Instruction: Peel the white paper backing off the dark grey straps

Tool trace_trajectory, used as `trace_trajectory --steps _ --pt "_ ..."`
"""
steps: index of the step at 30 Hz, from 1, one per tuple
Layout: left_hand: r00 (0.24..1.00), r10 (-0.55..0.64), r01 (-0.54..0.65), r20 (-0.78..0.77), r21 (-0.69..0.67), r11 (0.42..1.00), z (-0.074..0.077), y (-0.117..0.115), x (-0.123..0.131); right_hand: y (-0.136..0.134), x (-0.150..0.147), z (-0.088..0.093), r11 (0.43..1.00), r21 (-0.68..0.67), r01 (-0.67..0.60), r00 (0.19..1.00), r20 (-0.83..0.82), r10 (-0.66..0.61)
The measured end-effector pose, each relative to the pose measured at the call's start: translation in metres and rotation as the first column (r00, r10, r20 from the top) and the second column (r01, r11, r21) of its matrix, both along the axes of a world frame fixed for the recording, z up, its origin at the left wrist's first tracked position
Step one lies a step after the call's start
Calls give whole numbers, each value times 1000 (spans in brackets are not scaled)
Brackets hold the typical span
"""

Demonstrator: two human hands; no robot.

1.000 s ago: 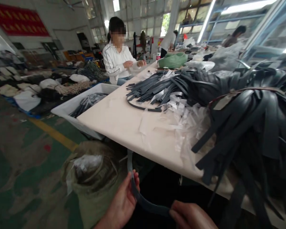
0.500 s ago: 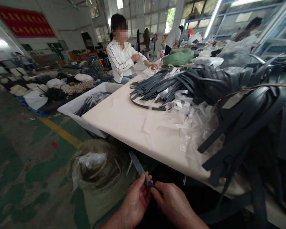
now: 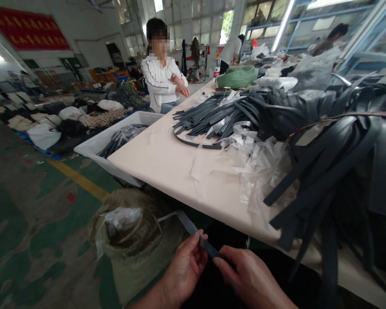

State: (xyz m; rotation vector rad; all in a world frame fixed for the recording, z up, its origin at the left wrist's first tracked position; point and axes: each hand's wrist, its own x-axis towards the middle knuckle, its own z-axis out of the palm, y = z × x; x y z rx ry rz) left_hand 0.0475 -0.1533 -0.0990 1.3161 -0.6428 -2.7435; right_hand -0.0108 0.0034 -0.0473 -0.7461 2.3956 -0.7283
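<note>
A dark grey flat strip runs slantwise between my hands, just off the table's near edge. My left hand pinches it between thumb and fingers near its far end. A pale, see-through band extends beyond that hand, with a thin tail toward the sack. Lower down, my right hand is closed on the strip, thumb on top. The strip's near end is hidden by the right hand.
The table carries a heap of dark strips and crumpled clear film. Below stands a cloth sack with white plastic inside. A white bin holds more strips. Across the table sits a person in white.
My right hand has moved right, away from my left, so more of the strip shows between them. The person across has drawn a hand back from the table.
</note>
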Motion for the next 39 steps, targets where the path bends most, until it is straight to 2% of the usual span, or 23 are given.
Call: trace_trajectory --steps 3,5,9,12,15,18,21,24,26,30,33,36,39 --pt "998 44 -44 41 -16 999 4 -11 -4 15 3 4 998 67 5 1000 -2 -5" --pt "999 11 -12 39 24 1000 8 -8 -4 15 3 2 995 98 18 998 -62 -12" --pt "999 -49 47 21 121 992 14 6 -5 -1 0 -5 998 27 61 992 -110 -57" --pt "1000 29 -29 -6 13 1000 15 1 -10 -2 -2 -2 994 -72 79 997 5 -79" --pt "999 52 -52 8 -85 995 11 -8 -13 8 -2 7 992 -95 83 996 33 -80" --pt "999 23 -21 40 -49 999 4 -5 -7 10 0 11 996 26 84 992 -100 -81" --pt "999 -14 14 32 5 1000 -1 9 1 -3 0 5 987 119 112 976 -200 -87" --pt "996 -85 86 -24 57 995 -4 18 4 -20 0 -5 987 107 117 974 -205 -93" --pt "995 -88 89 -36 34 995 -5 14 1 -23 -1 -8 992 79 96 979 -187 -80" --pt "999 -6 10 48 -76 997 -7 -9 -7 3 0 -5 996 50 78 993 -90 -73" --pt "997 3 3 75 -73 997 -8 -16 -7 20 4 1 986 138 91 993 -84 -80" --pt "996 -60 61 65 -13 998 -9 -2 -1 13 8 1 975 192 115 986 -140 -89" --pt "990 -140 140 11 47 989 -7 14 4 -8 8 -4 986 121 116 986 -137 -99"
